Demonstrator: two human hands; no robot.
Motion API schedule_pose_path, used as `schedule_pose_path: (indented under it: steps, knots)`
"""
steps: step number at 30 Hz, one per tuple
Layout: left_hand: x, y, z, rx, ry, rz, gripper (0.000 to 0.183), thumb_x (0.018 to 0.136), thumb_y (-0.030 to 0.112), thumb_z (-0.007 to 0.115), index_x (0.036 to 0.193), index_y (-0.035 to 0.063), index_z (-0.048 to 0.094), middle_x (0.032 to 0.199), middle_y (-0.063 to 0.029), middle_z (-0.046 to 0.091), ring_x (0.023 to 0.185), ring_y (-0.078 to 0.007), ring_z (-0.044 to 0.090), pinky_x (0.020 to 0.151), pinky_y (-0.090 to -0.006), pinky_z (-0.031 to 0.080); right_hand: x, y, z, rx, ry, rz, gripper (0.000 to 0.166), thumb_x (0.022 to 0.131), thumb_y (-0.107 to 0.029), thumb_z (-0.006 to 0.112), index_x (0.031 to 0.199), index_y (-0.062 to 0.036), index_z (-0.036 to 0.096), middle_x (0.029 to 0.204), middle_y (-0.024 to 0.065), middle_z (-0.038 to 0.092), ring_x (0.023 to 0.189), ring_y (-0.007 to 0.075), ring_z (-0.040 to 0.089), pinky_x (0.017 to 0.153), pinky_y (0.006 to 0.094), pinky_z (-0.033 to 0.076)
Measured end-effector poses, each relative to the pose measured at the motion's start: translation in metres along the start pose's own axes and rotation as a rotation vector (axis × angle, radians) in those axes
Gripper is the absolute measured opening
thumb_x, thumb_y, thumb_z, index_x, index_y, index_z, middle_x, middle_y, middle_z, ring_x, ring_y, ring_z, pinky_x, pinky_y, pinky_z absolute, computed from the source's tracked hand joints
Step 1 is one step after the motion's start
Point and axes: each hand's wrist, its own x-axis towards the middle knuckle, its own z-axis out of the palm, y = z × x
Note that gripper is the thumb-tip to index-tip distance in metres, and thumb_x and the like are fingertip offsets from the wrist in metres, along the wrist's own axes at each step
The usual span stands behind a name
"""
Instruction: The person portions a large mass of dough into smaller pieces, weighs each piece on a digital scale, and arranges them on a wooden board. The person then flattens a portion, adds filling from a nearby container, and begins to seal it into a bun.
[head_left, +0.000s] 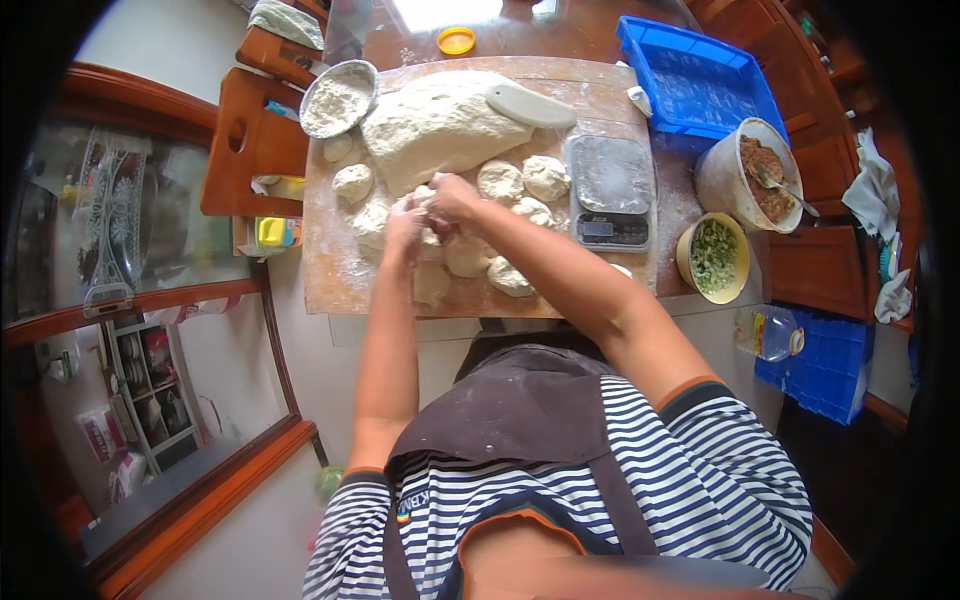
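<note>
Both my hands meet over a floured wooden board (615, 82), just below a large mass of dough (442, 120). My left hand (406, 223) and my right hand (452, 201) close around a small piece of dough (424, 196), mostly covered by the fingers. Several dough lumps lie about them, one at the left (352, 183), others to the right (545, 178) and nearer my body (510, 277). A pale plastic scraper (531, 106) rests on the large dough. A floured digital kitchen scale (611, 191) stands at the board's right side.
A bowl of flour (339, 99) sits at the upper left. Right of the board are a blue plastic tray (705, 79), a tub of brown filling with a spoon (769, 180) and a bowl of chopped greens (713, 257). A yellow lid (456, 40) lies behind; a wooden chair (251, 142) stands left.
</note>
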Motion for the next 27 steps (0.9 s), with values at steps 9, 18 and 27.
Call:
schedule_pose_path:
  steps: [9, 18, 27]
  knots:
    - [-0.102, 0.083, 0.093, -0.237, -0.209, 0.237, 0.036, 0.095, 0.004, 0.056, 0.13, -0.0056, 0.056, 0.079, -0.0064, 0.064, 0.069, -0.0113, 0.06, 0.061, -0.0224, 0.049, -0.145, -0.021, -0.182, 0.659, -0.037, -0.207, 0.049, 0.083, -0.019, 0.07, 0.125, 0.0024, 0.059, 0.116, 0.0138, 0.063, 0.108, 0.022, 0.062, 0.095, 0.0331, 0.05]
    - [-0.067, 0.033, 0.201, -0.873, -0.27, -0.193, 0.041, 0.093, 0.049, 0.069, 0.102, 0.0114, 0.055, 0.083, -0.002, 0.058, 0.082, -0.0216, 0.063, 0.069, -0.0406, 0.056, -0.172, 0.062, -0.277, -0.79, 0.702, -0.414, 0.044, 0.096, -0.029, 0.065, 0.128, 0.0016, 0.061, 0.109, 0.0114, 0.067, 0.096, 0.0191, 0.062, 0.091, 0.0342, 0.05]
    - [-0.079, 0.066, 0.28, 0.302, -0.196, 0.574, 0.057, 0.095, 0.048, 0.064, 0.122, -0.0022, 0.069, 0.143, -0.0242, 0.051, 0.137, -0.0322, 0.044, 0.116, -0.0445, 0.03, -0.192, 0.037, -0.282, 0.432, 0.235, -0.306, 0.018, 0.088, -0.003, 0.069, 0.105, 0.0018, 0.066, 0.094, 0.0109, 0.072, 0.08, 0.0136, 0.067, 0.075, 0.028, 0.055]
